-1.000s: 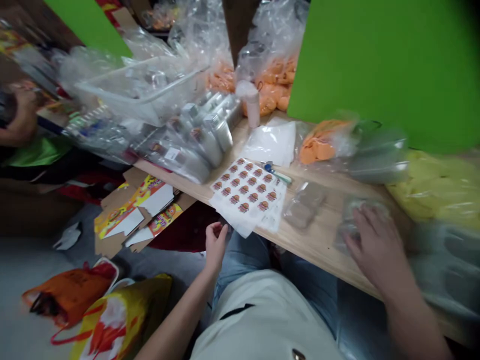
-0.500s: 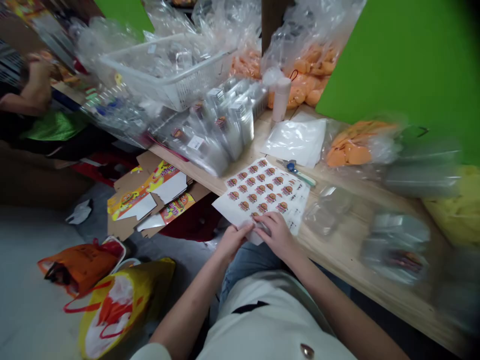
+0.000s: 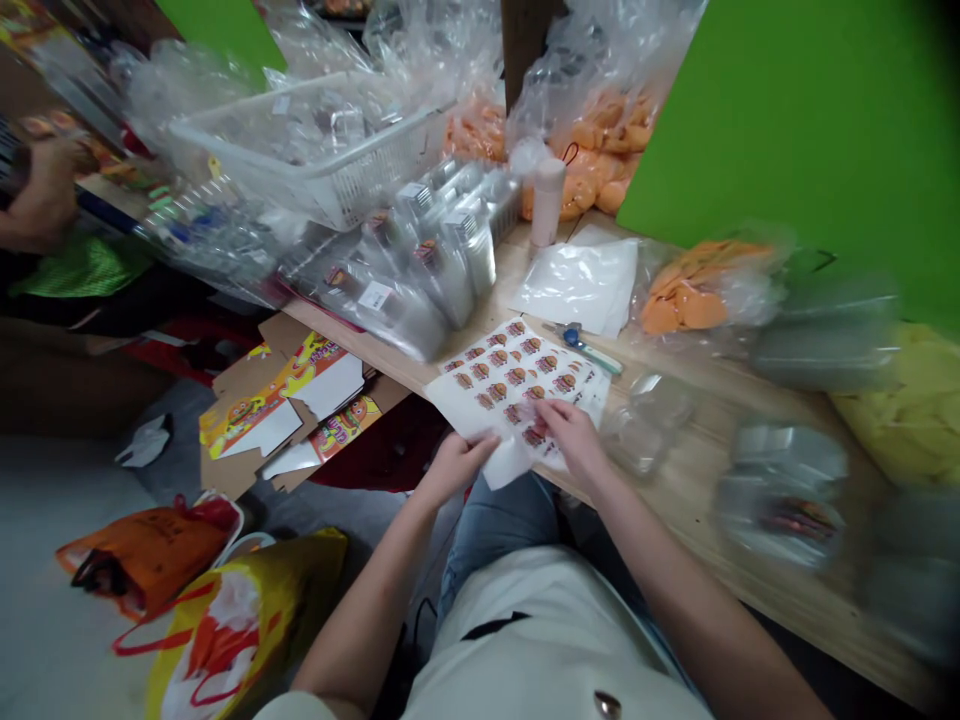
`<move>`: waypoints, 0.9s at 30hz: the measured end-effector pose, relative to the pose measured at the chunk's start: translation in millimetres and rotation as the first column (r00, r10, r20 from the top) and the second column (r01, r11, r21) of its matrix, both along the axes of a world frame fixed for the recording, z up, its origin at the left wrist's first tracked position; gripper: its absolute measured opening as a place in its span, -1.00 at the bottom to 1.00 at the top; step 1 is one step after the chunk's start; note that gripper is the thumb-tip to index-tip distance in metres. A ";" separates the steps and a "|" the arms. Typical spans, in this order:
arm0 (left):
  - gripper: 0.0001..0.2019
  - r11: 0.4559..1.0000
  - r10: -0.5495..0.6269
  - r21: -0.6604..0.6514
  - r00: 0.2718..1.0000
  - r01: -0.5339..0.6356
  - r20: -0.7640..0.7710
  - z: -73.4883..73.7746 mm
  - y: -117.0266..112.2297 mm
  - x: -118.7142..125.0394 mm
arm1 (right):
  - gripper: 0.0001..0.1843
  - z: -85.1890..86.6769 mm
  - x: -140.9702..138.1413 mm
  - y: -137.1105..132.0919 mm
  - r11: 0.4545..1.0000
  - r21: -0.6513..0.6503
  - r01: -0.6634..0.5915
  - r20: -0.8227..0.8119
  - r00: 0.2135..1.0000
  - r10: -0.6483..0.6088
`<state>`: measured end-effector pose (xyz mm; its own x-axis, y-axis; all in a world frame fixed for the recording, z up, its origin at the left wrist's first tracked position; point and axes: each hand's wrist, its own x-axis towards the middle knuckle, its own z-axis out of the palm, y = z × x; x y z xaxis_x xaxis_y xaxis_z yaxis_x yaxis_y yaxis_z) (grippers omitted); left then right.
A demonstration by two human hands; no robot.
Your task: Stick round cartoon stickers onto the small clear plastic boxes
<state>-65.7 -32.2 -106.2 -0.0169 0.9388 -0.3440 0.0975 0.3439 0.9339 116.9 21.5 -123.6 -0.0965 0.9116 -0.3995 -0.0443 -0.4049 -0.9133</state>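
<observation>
1. The left hand [image 3: 455, 468] is half closed, its fingers curled around the lower-left edge of the sticker sheet [image 3: 517, 380], which it has hold of.
2. The right hand [image 3: 571, 440] is also half closed, with its fingertips [image 3: 541, 412] pinching the sheet's lower part among the stickers.
3. The sheet is white, printed with rows of round burger stickers. It lies on the near edge of the wooden table [image 3: 694, 480], its lower corner lifted off and hanging over the person's jeans [image 3: 495, 525].
4. Just beyond it on the table are a small blue tool [image 3: 585, 347], a flat clear bag [image 3: 577, 287] and a clear container [image 3: 649, 425].
5. Farther along are bagged metal tins [image 3: 420, 275], a white basket [image 3: 300, 150], a pink bottle [image 3: 547, 200] and a bag of orange pieces [image 3: 694, 298]; the items at the right end are blurred — too smeared to name.
6. Below the table, printed cardboard [image 3: 285, 410] lies on the floor, beside an orange bag [image 3: 150, 545] and a yellow bag [image 3: 240, 625].
7. At far left, a co-worker's hand [image 3: 45, 190] rises above a green sleeve [image 3: 82, 267] — well apart from the sheet.
</observation>
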 end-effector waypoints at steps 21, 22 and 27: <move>-0.50 0.973 -0.109 -0.132 0.878 0.191 0.466 39.0 25.9 98.1 | -0.51 35.5 72.7 -73.9 0.810 0.580 -0.087 0.446 0.866 -0.226; -0.53 0.968 -0.132 -0.134 0.886 0.212 0.445 35.2 19.3 105.6 | -0.49 34.1 79.6 -79.0 0.865 0.502 0.023 0.376 0.894 -0.242; -0.66 0.906 -0.422 0.072 0.901 0.417 0.100 26.1 13.2 139.0 | -0.55 30.3 119.8 -95.3 0.920 0.238 0.311 0.248 0.897 -0.367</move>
